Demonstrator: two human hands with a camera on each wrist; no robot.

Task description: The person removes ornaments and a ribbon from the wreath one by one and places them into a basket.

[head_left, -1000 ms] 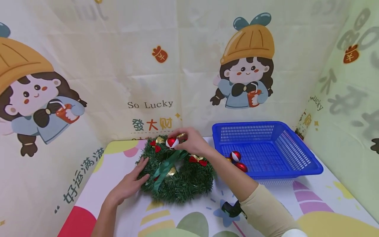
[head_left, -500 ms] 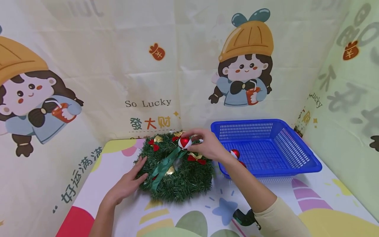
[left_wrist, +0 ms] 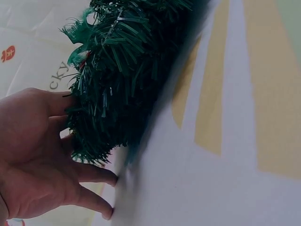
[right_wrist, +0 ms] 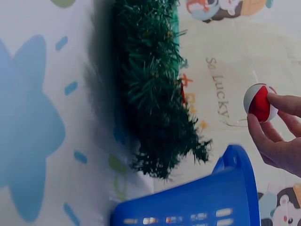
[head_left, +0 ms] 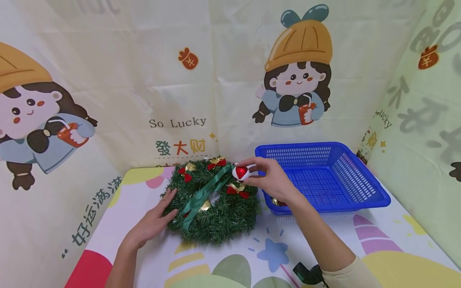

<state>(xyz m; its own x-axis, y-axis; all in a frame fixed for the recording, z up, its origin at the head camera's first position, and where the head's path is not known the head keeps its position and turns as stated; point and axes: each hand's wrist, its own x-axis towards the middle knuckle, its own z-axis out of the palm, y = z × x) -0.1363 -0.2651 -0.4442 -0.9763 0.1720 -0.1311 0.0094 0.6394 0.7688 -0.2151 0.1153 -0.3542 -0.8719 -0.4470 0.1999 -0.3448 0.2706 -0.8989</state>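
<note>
My right hand (head_left: pixel 271 178) pinches a red and white ball ornament (head_left: pixel 241 173) between thumb and fingers, above the right rim of the green wreath (head_left: pixel 230 218). In the right wrist view the ornament (right_wrist: pixel 261 102) hangs clear of the wreath, with a thin wire loop below it. My left hand (head_left: pixel 153 224) rests against the wreath's left side, fingers spread. Seen from the left wrist, some fingertips touch the needles and others reach the tabletop. On the wreath are red bows with gold trim (head_left: pixel 237 191), gold bells (head_left: pixel 205 205) and a green ribbon (head_left: pixel 201 196) laid across it.
A blue plastic basket (head_left: pixel 324 206) stands right of the wreath. A gold ornament (head_left: pixel 275 201) shows at its near left corner, partly hidden by my right forearm. A printed cloth wall (head_left: pixel 230 100) rises behind the table.
My right hand has carried the ball ornament rightward across the wreath, from its upper middle to its right rim. My left hand has stayed at the wreath's left side.
</note>
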